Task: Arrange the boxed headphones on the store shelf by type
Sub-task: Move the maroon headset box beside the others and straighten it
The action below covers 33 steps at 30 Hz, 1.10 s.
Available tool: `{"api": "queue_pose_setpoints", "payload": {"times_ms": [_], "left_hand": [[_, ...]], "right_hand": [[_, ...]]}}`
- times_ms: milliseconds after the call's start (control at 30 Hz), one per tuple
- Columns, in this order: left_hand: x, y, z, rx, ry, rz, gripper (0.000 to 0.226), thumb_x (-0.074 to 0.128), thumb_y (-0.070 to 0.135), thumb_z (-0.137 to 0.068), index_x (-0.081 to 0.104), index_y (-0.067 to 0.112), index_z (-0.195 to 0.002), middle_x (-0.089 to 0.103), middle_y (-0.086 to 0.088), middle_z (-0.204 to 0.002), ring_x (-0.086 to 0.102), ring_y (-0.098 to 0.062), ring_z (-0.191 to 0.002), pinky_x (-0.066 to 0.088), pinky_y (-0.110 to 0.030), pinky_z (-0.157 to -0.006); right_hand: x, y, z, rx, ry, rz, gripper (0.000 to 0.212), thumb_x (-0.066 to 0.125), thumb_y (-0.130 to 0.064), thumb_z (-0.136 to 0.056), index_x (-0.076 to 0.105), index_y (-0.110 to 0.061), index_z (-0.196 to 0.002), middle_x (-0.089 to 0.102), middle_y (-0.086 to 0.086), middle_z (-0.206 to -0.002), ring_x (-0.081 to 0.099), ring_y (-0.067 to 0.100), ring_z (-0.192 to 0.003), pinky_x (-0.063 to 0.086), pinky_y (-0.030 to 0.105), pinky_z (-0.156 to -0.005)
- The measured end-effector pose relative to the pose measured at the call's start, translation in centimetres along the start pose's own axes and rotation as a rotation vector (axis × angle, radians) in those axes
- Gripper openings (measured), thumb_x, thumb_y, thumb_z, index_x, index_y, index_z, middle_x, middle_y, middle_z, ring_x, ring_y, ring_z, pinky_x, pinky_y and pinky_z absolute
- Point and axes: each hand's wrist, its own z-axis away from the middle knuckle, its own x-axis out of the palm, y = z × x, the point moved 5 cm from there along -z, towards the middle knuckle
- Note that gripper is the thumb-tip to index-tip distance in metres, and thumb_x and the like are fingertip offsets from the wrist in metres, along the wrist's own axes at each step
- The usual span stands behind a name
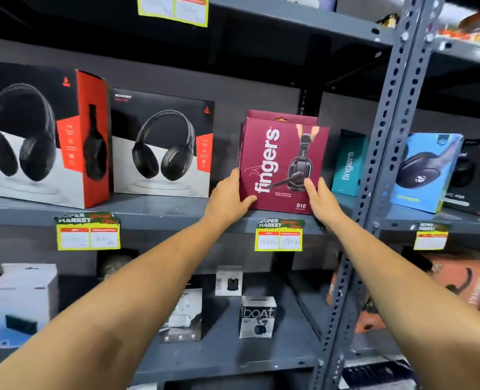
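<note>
A maroon "fingers" headset box (278,153) stands upright on the grey middle shelf (176,213), with a second maroon box right behind it. My left hand (230,195) grips its lower left corner, thumb across the front. My right hand (321,198) presses against its lower right corner. Two black, white and red over-ear headphone boxes stand to the left: a large one (36,136) and a smaller one (162,147). A teal "fingers" box (348,161) stands to the right, just before the post.
A perforated grey upright post (374,178) splits the shelving on the right. Beyond it stands a blue headphone box (424,170). The lower shelf holds small earbud boxes, among them a "boat" box (257,316) and a white box (22,302). Yellow price tags hang on the shelf edges.
</note>
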Motion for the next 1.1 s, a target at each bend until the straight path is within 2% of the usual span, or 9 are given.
{"api": "queue_pose_setpoints", "payload": {"times_ms": [233,333,400,467,533,633,733,900,1100], "left_hand": [[-0.1,-0.3,0.1,-0.040,0.016,0.058,0.065,0.078,0.034,-0.075,0.047,0.013,-0.128,0.069,-0.007,-0.111,0.066,-0.025,-0.092,0.055,-0.043,-0.084],[-0.3,-0.2,0.1,-0.049,0.005,0.058,0.062,0.077,0.034,-0.076,0.048,0.011,-0.126,0.067,-0.008,-0.116,0.065,-0.025,-0.100,0.054,-0.042,-0.089],[-0.5,0.2,0.4,-0.047,-0.008,0.041,0.060,0.076,0.032,-0.077,0.046,0.009,-0.124,0.065,-0.008,-0.119,0.062,-0.025,-0.105,0.051,-0.035,-0.090],[-1.0,0.5,0.9,-0.012,0.012,0.022,0.057,0.074,0.030,-0.080,0.044,0.008,-0.123,0.062,-0.008,-0.114,0.059,-0.023,-0.102,0.047,-0.033,-0.084],[-2.2,0.5,1.8,0.058,0.054,-0.061,0.047,0.069,0.028,-0.083,0.047,0.007,-0.119,0.058,-0.006,-0.099,0.055,-0.024,-0.092,0.046,-0.035,-0.076],[-4.4,0.3,3.1,0.229,0.070,-0.273,0.023,0.061,0.020,-0.087,0.057,0.006,-0.105,0.061,-0.009,-0.085,0.057,-0.030,-0.082,0.039,-0.036,-0.066],[-7.9,-1.0,4.3,0.388,0.052,-0.433,0.010,0.060,0.016,-0.084,0.062,0.009,-0.089,0.064,-0.008,-0.076,0.058,-0.033,-0.073,0.038,-0.034,-0.062],[-14.4,-5.3,7.3,0.520,0.077,-0.534,0.007,0.059,0.018,-0.078,0.060,0.011,-0.079,0.058,-0.003,-0.066,0.055,-0.030,-0.063,0.037,-0.034,-0.058],[-23.8,-12.5,9.6,0.350,0.200,-0.491,0.012,0.060,0.024,-0.078,0.061,0.012,-0.080,0.057,-0.004,-0.068,0.054,-0.031,-0.067,0.040,-0.038,-0.063]], "right_hand": [[0.1,0.9,-0.4,-0.031,-0.021,-0.019,0.068,0.032,-0.046,-0.101,0.011,-0.007,-0.153,0.024,0.010,-0.159,0.024,0.025,-0.145,0.022,0.032,-0.112],[-0.1,0.9,-0.1,-0.107,0.060,-0.087,0.059,0.043,-0.038,-0.099,0.027,-0.002,-0.143,0.049,0.006,-0.133,0.048,0.017,-0.119,0.036,0.025,-0.093],[-0.4,1.1,0.2,-0.161,0.151,-0.124,0.047,0.053,-0.037,-0.095,0.037,-0.006,-0.127,0.054,0.010,-0.123,0.052,0.019,-0.104,0.045,0.033,-0.093],[-1.1,1.8,0.7,-0.234,0.285,-0.025,0.035,0.057,-0.038,-0.092,0.038,-0.011,-0.103,0.049,0.011,-0.104,0.050,0.024,-0.090,0.048,0.047,-0.084],[-1.2,2.1,2.1,-0.334,0.354,0.167,0.030,0.056,-0.037,-0.093,0.038,-0.012,-0.091,0.042,0.007,-0.092,0.044,0.023,-0.082,0.044,0.044,-0.072],[-0.4,2.1,4.2,-0.546,0.279,0.467,0.034,0.051,-0.037,-0.094,0.041,-0.014,-0.071,0.045,0.002,-0.073,0.044,0.023,-0.071,0.033,0.034,-0.061],[1.3,-0.6,6.1,-0.862,0.222,0.689,0.042,0.046,-0.038,-0.091,0.047,-0.014,-0.056,0.045,0.003,-0.056,0.049,0.029,-0.056,0.037,0.036,-0.053],[5.3,-4.3,8.0,-1.035,0.300,0.949,0.043,0.049,-0.039,-0.089,0.060,-0.010,-0.059,0.051,0.009,-0.061,0.050,0.030,-0.058,0.035,0.038,-0.053],[16.1,-12.3,12.0,-1.069,0.194,0.691,0.041,0.051,-0.041,-0.088,0.053,-0.011,-0.060,0.050,0.009,-0.064,0.052,0.032,-0.058,0.041,0.037,-0.050]]}}
